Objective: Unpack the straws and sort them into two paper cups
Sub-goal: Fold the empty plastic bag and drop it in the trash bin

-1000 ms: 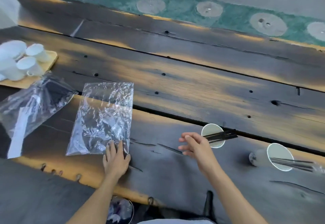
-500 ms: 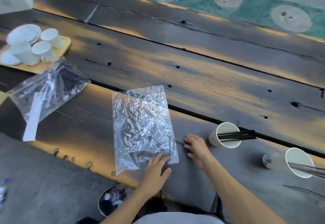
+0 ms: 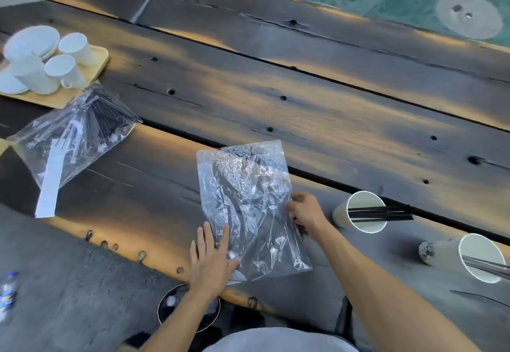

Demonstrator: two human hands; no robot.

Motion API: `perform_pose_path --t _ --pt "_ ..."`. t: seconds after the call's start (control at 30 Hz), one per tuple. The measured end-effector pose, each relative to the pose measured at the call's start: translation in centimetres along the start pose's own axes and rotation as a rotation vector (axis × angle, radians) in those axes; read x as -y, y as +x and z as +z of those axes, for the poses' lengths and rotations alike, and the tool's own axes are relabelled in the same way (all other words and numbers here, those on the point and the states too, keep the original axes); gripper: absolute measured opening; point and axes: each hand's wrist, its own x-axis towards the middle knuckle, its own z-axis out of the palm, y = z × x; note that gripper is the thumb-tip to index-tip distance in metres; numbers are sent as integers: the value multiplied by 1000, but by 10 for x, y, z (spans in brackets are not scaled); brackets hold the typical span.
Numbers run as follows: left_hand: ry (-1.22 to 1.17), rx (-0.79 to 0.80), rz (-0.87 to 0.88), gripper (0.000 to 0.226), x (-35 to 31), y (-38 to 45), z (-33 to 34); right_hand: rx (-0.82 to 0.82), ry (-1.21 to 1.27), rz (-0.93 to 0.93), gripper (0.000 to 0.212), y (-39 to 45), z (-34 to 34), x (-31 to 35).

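While the left hand [image 3: 211,264] presses flat and open on the near corner of the clear bag [image 3: 248,208], the right hand [image 3: 305,209] pinches its right edge. Straws sit in both cups: black straws [image 3: 380,212] and clear ones [image 3: 488,266]. Slick film could slip, and a swinging elbow might topple the near-right cup [image 3: 480,257].

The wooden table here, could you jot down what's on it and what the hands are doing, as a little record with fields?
surface: dark plank table
left hand: flat on near corner of empty clear bag
right hand: touching the bag's right edge
cup with black straws: right of the bag
second cup: far right, holding clear straws
unopened bag of straws: left
tray of white cups: far left
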Motion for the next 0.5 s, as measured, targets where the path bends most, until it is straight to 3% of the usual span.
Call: perform_pose_path --t 0.07,0.23,0.5 --pt "-12 -12 13 91 -4 -2 3 -33 -80 23 22 11 -5 -2" --pt "-14 -32 -35 104 20 -4 7 -179 -229 31 19 20 -15 -19" --pt "-27 -26 -36 108 30 -8 6 -224 -211 59 12 17 -13 -23"
